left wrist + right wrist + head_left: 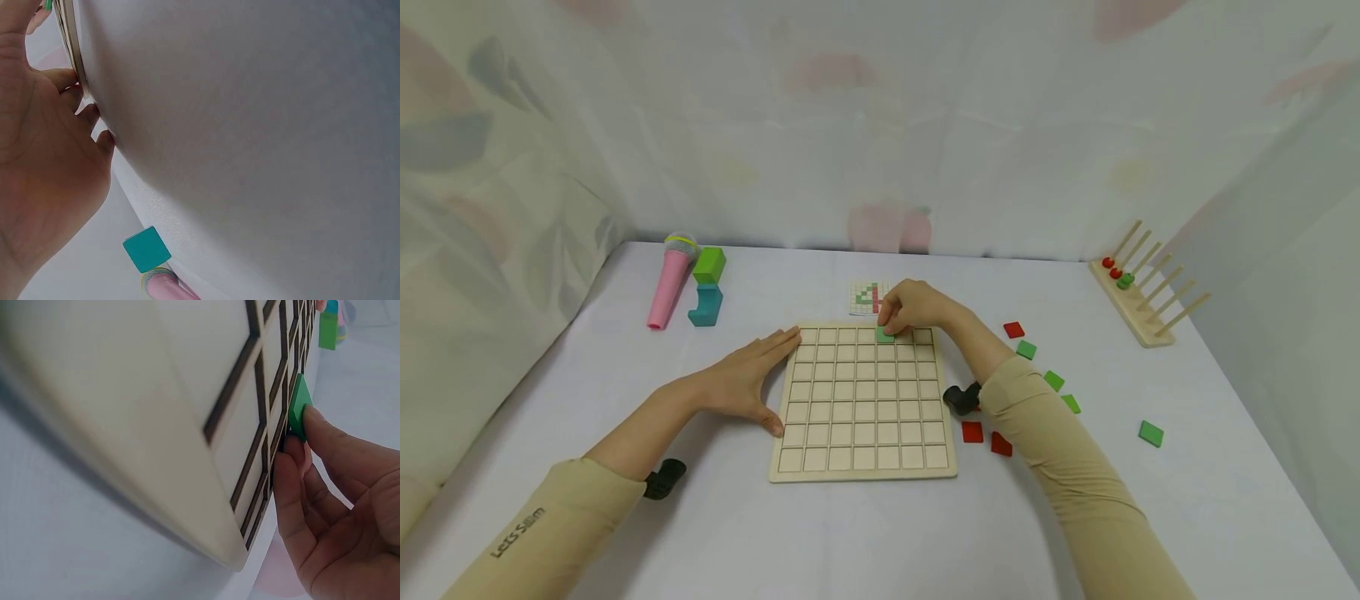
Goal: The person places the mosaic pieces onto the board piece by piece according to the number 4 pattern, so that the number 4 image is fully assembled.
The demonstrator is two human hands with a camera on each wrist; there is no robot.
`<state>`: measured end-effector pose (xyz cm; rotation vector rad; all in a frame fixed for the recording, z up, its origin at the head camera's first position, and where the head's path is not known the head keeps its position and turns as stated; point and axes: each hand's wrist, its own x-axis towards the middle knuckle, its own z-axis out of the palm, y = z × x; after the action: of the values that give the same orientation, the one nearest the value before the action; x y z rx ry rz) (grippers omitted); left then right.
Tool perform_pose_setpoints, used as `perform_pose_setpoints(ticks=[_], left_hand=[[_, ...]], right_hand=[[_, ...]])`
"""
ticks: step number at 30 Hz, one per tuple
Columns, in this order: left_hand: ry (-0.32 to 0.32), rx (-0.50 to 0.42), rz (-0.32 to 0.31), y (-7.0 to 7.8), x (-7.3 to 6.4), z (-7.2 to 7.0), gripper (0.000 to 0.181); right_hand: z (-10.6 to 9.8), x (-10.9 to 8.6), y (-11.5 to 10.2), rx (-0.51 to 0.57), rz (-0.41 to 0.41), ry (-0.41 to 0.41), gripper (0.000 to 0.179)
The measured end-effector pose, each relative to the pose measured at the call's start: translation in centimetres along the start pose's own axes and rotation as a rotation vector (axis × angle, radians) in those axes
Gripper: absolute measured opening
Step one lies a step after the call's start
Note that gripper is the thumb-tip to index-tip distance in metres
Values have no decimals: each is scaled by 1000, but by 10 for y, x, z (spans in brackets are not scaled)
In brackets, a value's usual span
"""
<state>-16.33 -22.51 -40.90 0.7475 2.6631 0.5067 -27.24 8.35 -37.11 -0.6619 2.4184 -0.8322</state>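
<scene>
Sleeve (568, 508) with “Let's Slim”, green tile (885, 337)

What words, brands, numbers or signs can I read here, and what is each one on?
"Let's Slim": on the left sleeve; the letters are small, and the middle of the second word is unclear.
The card just beyond the far edge of the board shows a coloured grid; any lettering there is too small to read.
No other text, number or sign can be made out.

The right hand (356, 540) pinches a green tile (299, 403) at the pale, dark-grooved board (125, 419).
</scene>
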Motion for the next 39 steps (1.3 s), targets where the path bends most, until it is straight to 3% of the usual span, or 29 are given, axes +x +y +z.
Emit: perform_pose_setpoints(ticks=[12,23,28,39], left_hand=[[0,-3,9,-1,-1,0,144],[1,-9,8,0,-1,0,143],[1,-10,5,0,-1,-1,143],[2,-5,-2,-1,-1,0,143]], right_hand=[[1,2,-1,-33,8,-2,7],[-7,-2,5,-75,-51,2,14],[-22,-14,12,-81,-67,30,18],[-55,-50,42,40,7,74,26]])
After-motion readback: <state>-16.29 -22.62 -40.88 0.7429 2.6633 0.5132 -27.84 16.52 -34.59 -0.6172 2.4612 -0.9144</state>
